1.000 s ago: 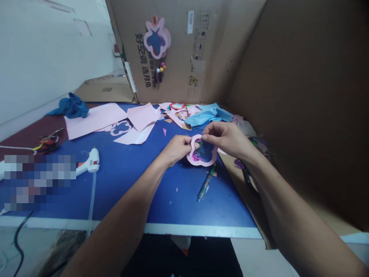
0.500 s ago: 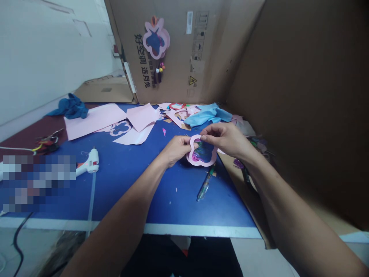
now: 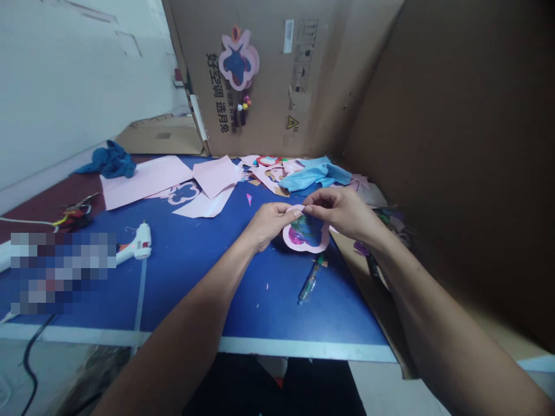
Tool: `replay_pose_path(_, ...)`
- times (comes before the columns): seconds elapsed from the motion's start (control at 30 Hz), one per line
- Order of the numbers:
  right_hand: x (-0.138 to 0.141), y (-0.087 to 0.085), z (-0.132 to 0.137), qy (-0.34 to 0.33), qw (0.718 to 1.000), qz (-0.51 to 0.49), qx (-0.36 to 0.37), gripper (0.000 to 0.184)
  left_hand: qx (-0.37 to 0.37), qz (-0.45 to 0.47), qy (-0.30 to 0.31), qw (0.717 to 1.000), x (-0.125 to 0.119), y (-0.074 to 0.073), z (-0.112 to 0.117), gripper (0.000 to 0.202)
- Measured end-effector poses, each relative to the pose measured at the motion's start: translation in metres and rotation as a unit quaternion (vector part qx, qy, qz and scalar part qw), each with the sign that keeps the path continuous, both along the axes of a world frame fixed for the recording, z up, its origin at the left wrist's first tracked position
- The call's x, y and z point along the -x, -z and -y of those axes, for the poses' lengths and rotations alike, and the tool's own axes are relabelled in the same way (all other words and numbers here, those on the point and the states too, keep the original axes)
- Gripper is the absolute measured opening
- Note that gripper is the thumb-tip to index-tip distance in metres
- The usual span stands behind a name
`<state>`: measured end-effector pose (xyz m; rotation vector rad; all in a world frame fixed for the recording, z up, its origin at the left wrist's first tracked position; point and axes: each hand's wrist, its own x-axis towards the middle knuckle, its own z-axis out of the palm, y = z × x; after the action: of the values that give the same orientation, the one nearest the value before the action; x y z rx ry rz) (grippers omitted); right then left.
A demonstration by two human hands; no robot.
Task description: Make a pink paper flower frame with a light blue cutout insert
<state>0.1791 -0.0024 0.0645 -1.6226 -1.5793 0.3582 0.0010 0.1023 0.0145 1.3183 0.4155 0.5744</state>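
Note:
Between my hands is a pink scalloped paper cutout (image 3: 309,249) with a dark, shiny blue, green and magenta middle, raised above the blue table. My left hand (image 3: 272,224) pinches its upper left edge, the thumb lying over the front. At the top edge, the closed fingertips of my right hand (image 3: 340,209) grip the same cutout near the left thumb. Any small piece between those fingertips is too hidden to make out. Just below the cutout, a clear pen with a green end (image 3: 310,282) lies on the table.
A white glue gun (image 3: 141,242) with a long glue stick stands at left. Pink paper sheets (image 3: 147,179), scraps and a light blue cloth (image 3: 318,175) lie at the back. Cardboard walls (image 3: 325,75) rise behind and right; a similar pink ornament (image 3: 255,63) hangs there.
The cutout has tilted slightly so more of its front shows. My left thumb has moved up towards the right fingertips at the top edge. The view has shifted a little.

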Motion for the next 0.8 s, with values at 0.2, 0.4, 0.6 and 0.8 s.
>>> replay_pose_path(0.2, 0.0008, 0.0015, -0.0010, -0.007, 1.000, -0.018, -0.011, 0.027, -0.071, 0.011, -0.058, 0.996, -0.0035, 0.0070, -0.0046, 0.033)
replay_pose_path(0.4, -0.0014, 0.0013, -0.0033, -0.003, 0.995, -0.094, -0.026, 0.042, -0.117, 0.054, -0.101, 0.987, -0.0019, 0.0043, -0.0071, 0.031)
replay_pose_path(0.6, -0.0048, 0.0039, -0.0046, -0.015, 0.993, -0.111, -0.023, 0.039, -0.135, 0.076, -0.152, 0.976, -0.0006, -0.0014, -0.0064, 0.030)
replay_pose_path(0.8, -0.0058, 0.0060, -0.0056, 0.004, 0.995, -0.095, -0.032, 0.036, -0.102, 0.078, -0.142, 0.981, -0.0024, 0.0002, -0.0065, 0.032)
